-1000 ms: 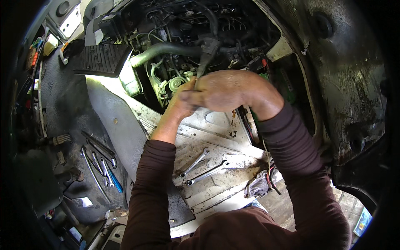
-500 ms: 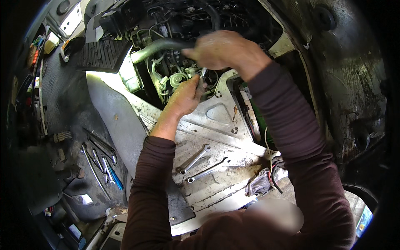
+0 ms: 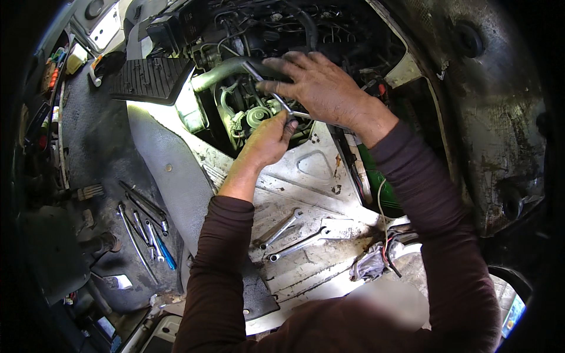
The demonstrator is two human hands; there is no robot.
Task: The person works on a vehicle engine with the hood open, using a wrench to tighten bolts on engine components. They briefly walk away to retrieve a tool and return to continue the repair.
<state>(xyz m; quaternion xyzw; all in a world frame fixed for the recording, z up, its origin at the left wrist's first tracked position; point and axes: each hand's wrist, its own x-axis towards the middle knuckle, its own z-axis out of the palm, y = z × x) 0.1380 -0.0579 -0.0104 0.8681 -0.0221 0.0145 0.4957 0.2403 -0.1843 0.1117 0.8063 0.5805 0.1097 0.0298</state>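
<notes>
Uncurled and shifted toward 4 o'clock since the earlier frame, the right hand (image 3: 332, 91) spreads its fingers by a metal bar tool (image 3: 283, 103), contact unclear. The left hand (image 3: 265, 141) grips that tool at 1 o'clock. It looks rigid, weighty, probably slick; best held near its 11 o'clock end. Wrenches (image 3: 297, 245) lie at 6.

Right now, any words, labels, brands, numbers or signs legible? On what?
None legible, so nothing to quote.
Blue item, lower right: any print too small to read.
Black box, top left: any marks too small and dim.
Wrenches: no stamp readable.
Metal tool at the left hand: no marking readable.
</notes>
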